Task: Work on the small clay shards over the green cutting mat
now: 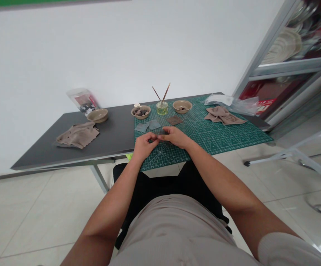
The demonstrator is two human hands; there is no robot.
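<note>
Dark piece (163,132) sits pinched between your curled left grip (146,145) and right grip (175,136), both closed around it, low over the green cutting mat (227,138), seemingly to keep it on that protective surface.

The person at the table has a left hand (145,145) and a right hand (174,136) together over a green cutting mat (218,138), pinching a small dark piece (163,132) between them. Just ahead on the mat lie two grey-blue swatches (154,124) and a brown swatch (174,120). Beyond sit a tan ceramic bowl of dark chunks (140,112), a glass jar of yellowish liquid (162,108) holding two thin sticks (160,92), and a second tan bowl (182,106). One beige cloth (223,115) lies on the mat; another (78,135) lies on the dark grey table (113,138), near a third bowl (97,115) and a clear plastic canister (83,101).
</note>
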